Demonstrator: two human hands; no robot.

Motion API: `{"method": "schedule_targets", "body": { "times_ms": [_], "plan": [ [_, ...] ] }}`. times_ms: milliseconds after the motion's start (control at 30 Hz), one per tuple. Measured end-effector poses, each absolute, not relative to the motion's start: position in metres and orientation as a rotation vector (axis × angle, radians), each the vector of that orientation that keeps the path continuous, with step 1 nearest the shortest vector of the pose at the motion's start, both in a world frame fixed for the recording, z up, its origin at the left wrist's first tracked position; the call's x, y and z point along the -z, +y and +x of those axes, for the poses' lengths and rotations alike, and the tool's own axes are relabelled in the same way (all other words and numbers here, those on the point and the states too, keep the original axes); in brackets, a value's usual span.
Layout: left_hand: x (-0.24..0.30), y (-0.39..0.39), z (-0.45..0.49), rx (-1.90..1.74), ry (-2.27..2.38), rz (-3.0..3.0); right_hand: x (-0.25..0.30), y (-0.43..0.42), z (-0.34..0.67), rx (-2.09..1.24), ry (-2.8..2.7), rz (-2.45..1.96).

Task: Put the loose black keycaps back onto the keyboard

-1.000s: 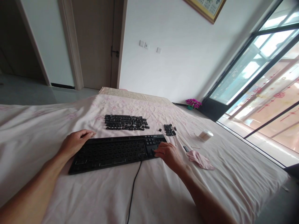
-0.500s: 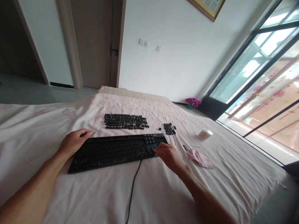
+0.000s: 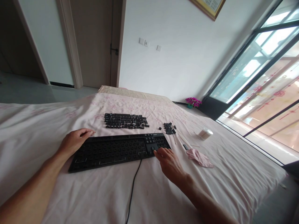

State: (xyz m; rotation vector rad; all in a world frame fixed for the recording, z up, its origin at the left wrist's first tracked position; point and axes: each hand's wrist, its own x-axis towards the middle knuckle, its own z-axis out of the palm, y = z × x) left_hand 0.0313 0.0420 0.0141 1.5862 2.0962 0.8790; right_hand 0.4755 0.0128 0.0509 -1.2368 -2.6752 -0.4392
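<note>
A black keyboard [image 3: 116, 151] with most keycaps removed lies on a pale pink bedsheet [image 3: 149, 193]. My left hand [image 3: 74, 141] rests at its upper left corner, fingers loosely curled on the edge. At the keyboard's lower right end, my right hand [image 3: 169, 161] lies with fingers stretched out flat, fingertips touching the frame. It holds nothing. Behind the keyboard, removed keycaps [image 3: 126, 121] are laid out in rows. A smaller pile of keycaps [image 3: 169, 128] sits to their right.
The keyboard's black cable [image 3: 133, 189] runs toward me over the sheet. A crumpled pink cloth [image 3: 199, 157], a round tub of cotton swabs [image 3: 205, 133] and loose swabs lie to the right. A door, glass window wall and a potted flower [image 3: 192, 102] stand beyond the bed.
My right hand has slid back off the keyboard's right key block toward me, its fingers now lying flatter at the lower edge. The left hand has stayed put.
</note>
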Motion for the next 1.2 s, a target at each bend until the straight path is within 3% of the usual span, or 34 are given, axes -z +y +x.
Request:
{"method": "schedule_targets", "body": {
  "times_ms": [300, 500, 667, 1200],
  "plan": [
    [-0.011, 0.043, 0.03, -0.887, 2.091, 1.604, -0.057, 0.005, 0.468, 0.348, -2.687, -1.299],
    [-0.012, 0.043, 0.03, -0.854, 2.094, 1.594, -0.062, 0.048, 0.491, -0.155, -2.382, -1.311],
    [-0.01, 0.046, 0.029, -0.849, 2.072, 1.598, -0.069, 0.119, 0.51, 0.035, -2.175, -1.775],
    [-0.009, 0.047, 0.028, -0.871, 2.065, 1.574, -0.064, 0.201, 0.484, 0.177, -2.338, -2.061]
  ]
}}
